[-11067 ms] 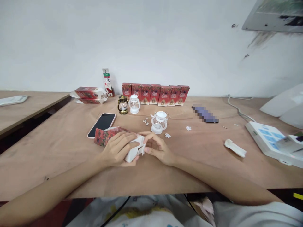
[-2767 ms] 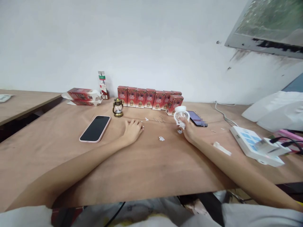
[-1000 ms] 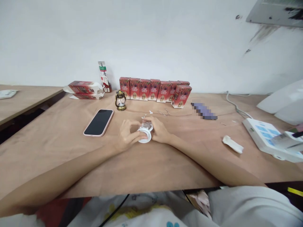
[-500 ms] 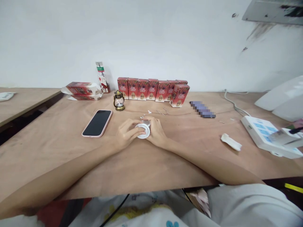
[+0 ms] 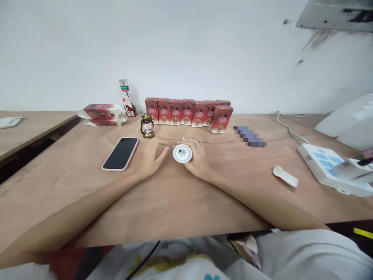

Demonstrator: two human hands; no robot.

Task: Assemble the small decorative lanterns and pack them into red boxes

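My right hand (image 5: pixel 198 159) is closed round a small white lantern (image 5: pixel 182 153), tipped so that its round base faces me. My left hand (image 5: pixel 154 154) lies flat on the table just left of it, fingers stretched toward several tiny parts (image 5: pixel 175 145) on the wood, holding nothing. A bronze lantern (image 5: pixel 147 126) stands behind my left hand.
A row of red boxes (image 5: pixel 186 112) lines the back of the wooden table (image 5: pixel 180 202), one more (image 5: pixel 221 119) standing in front. A black phone (image 5: pixel 120 153) lies at left, flattened boxes (image 5: pixel 102 114) and a bottle (image 5: pixel 126 98) behind. A white device (image 5: pixel 329 169) and scrap (image 5: pixel 285 176) lie at right.
My left hand has let go of the white lantern and moved left onto the table. My right hand has turned the lantern so its base faces me.
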